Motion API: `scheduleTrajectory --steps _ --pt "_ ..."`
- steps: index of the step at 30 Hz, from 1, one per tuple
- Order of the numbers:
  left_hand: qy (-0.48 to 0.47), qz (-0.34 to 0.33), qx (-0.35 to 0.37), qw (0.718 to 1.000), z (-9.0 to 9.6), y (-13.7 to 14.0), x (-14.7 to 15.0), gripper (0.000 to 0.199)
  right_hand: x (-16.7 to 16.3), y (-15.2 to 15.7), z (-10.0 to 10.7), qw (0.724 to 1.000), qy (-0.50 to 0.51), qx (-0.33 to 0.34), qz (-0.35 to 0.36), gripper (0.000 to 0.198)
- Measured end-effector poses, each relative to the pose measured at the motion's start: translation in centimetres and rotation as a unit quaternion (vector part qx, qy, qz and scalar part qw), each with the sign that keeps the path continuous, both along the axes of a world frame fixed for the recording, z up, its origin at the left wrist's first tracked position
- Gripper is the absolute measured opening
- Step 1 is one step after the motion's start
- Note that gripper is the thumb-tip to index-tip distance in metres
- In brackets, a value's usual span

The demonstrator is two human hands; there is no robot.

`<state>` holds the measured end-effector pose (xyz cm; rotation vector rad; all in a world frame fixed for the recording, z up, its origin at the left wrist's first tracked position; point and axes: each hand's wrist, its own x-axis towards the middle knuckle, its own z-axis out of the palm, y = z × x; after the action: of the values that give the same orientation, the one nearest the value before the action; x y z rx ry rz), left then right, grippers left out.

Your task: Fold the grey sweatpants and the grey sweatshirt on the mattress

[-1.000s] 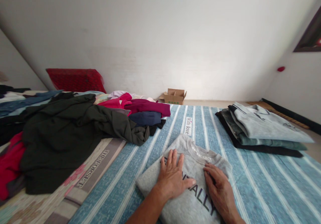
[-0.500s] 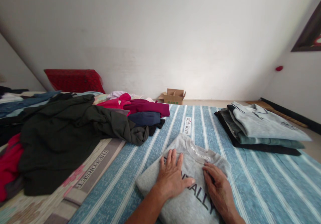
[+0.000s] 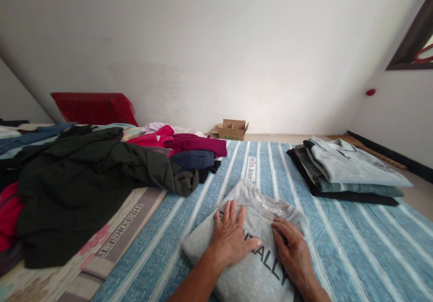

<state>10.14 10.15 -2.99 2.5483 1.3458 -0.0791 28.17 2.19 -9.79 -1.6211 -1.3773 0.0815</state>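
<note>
A folded grey sweatshirt (image 3: 230,272) with dark printed lettering lies before me, its neckline pointing away. My left hand (image 3: 232,236) rests flat on the chest, fingers spread and palm down, covering part of the print. On the other side, my right hand (image 3: 293,248) lies on the cloth just below the collar; its fingers are close together and slightly bent, with no fabric visibly gripped. Under the sweatshirt is a blue and white striped bed cover (image 3: 162,252). The sweatshirt's bottom edge runs out of view.
To the right stands a stack of folded clothes, a light grey polo shirt (image 3: 358,167) on top. A dark green garment (image 3: 74,194) is heaped at left, beside magenta clothing (image 3: 199,145) and a navy piece (image 3: 192,159). Farther back are a cardboard box (image 3: 232,130) and a red box-like object (image 3: 94,108).
The view has shifted slightly, so the surroundings sit a little farther left. Both hands keep their places on the sweatshirt, which looks unchanged.
</note>
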Motion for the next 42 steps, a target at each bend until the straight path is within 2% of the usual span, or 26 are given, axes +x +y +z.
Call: scheduleTrajectory --steps 14,24,35,42 --pt "-0.020 -0.001 0.019 1.000 -0.9 0.4 0.2 0.098 -0.1 0.2 0.4 1.000 0.026 0.008 -0.007 0.027" --pt "-0.016 -0.002 0.006 1.000 -0.3 0.1 0.3 0.101 0.0 0.0 0.3 0.999 0.042 0.011 -0.003 0.027" --pt "-0.031 -0.003 0.017 0.999 -1.1 0.3 0.3 0.102 0.1 0.0 0.5 0.999 0.048 0.000 -0.002 0.026" --pt "-0.011 -0.002 0.015 1.000 -0.7 0.2 0.3 0.100 0.0 0.0 0.9 0.999 0.049 0.012 -0.001 0.025"
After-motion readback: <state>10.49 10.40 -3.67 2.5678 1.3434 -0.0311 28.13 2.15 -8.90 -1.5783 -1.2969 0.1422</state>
